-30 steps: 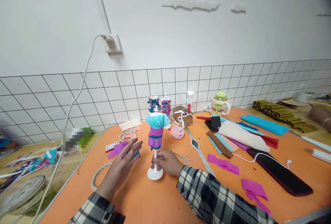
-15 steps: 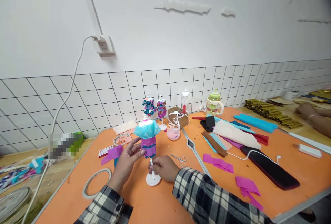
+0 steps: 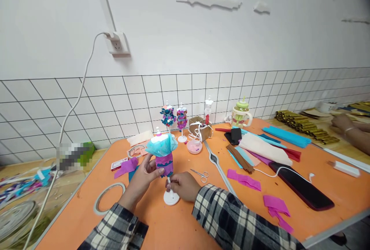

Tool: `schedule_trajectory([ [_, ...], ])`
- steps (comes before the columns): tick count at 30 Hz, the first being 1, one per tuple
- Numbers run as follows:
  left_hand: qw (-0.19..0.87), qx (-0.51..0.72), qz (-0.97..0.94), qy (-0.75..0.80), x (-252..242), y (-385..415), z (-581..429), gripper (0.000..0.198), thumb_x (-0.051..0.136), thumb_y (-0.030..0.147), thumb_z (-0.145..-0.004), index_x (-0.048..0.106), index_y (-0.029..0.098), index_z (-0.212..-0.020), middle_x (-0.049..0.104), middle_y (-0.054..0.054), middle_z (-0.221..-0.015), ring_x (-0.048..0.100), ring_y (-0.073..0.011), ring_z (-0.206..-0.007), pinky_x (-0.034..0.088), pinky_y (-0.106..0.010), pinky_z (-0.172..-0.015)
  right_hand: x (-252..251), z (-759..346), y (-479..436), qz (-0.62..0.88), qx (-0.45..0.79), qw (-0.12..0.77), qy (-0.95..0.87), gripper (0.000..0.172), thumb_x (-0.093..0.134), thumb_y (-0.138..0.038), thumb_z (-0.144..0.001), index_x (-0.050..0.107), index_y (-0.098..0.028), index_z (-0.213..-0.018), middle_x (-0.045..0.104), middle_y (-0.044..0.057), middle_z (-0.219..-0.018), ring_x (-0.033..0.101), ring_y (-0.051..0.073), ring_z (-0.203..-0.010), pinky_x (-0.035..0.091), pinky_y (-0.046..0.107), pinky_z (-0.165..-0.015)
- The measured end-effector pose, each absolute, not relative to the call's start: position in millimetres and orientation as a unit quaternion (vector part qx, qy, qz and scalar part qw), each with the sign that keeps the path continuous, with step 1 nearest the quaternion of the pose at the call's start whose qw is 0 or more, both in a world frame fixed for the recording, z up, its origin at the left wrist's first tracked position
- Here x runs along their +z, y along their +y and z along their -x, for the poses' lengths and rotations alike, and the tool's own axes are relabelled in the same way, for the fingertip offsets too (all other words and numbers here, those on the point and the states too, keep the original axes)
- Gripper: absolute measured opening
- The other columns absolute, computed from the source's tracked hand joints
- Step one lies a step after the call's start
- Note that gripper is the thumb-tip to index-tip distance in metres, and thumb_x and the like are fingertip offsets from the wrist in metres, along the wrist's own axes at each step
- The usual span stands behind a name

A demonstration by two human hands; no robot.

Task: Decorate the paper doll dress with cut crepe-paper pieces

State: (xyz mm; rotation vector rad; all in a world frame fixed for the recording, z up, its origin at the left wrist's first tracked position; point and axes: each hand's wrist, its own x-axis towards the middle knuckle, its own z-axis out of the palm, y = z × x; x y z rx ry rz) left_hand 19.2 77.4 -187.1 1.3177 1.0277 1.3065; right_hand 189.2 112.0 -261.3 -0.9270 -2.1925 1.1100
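A small white mannequin stand with a round base is upright, or slightly tilted left, before me on the orange table. It wears a purple and teal paper dress with a puffed light-blue top. My left hand is closed round the dress from the left, thumb in front; its other fingers go partly behind. My right hand pinches the thin white pole just under the skirt, above the base. Small scissors lie to the right of it. A roll of tape lies by my left wrist.
Two decorated mannequins, a bare white one, a pink dish and a cardboard box stand behind. To the right are crepe paper pieces, a phone and a lidded cup. Another person's hand is far right.
The dressed mannequin's top has tilted slightly left, with both hands still on it. The whole view has shifted a little.
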Motion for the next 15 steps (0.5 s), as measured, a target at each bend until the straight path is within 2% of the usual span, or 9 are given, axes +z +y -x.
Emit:
schedule_trajectory([
  [5, 0.454, 0.557, -0.534, 0.445, -193.4, 79.9, -20.1, 0.047, 0.081, 0.022, -0.065, 0.056, 0.022, -0.106, 0.072, -0.003, -0.088, 0.067, -0.0232, -0.081, 0.050, -0.030, -0.069, -256.6, -189.4, 108.6, 0.350, 0.380, 0.246, -0.820, 0.019, 0.054, -0.025, -0.084, 0.073, -0.022, -0.085, 0.072, -0.001, -0.082, 0.061, 0.013, -0.074, 0.036, 0.022, -0.065],
  [11, 0.452, 0.559, -0.537, 0.442, -195.2, 81.0, -18.5, 0.043, 0.078, 0.017, -0.067, 0.055, 0.022, -0.103, 0.071, -0.002, -0.086, 0.066, -0.0217, -0.079, 0.049, -0.030, -0.069, -253.3, -190.7, 107.8, 0.353, 0.363, 0.243, -0.828, 0.019, 0.054, -0.024, -0.084, 0.073, -0.022, -0.085, 0.072, -0.001, -0.080, 0.061, 0.012, -0.071, 0.035, 0.022, -0.063],
  [15, 0.453, 0.554, -0.544, 0.438, -193.5, 79.4, -19.2, 0.047, 0.080, 0.019, -0.065, 0.056, 0.023, -0.106, 0.071, -0.004, -0.095, 0.066, -0.0247, -0.088, 0.050, -0.030, -0.071, -253.3, -189.7, 107.3, 0.356, 0.357, 0.242, -0.829, 0.019, 0.054, -0.025, -0.084, 0.072, -0.023, -0.087, 0.072, -0.002, -0.082, 0.062, 0.012, -0.072, 0.036, 0.021, -0.063],
])
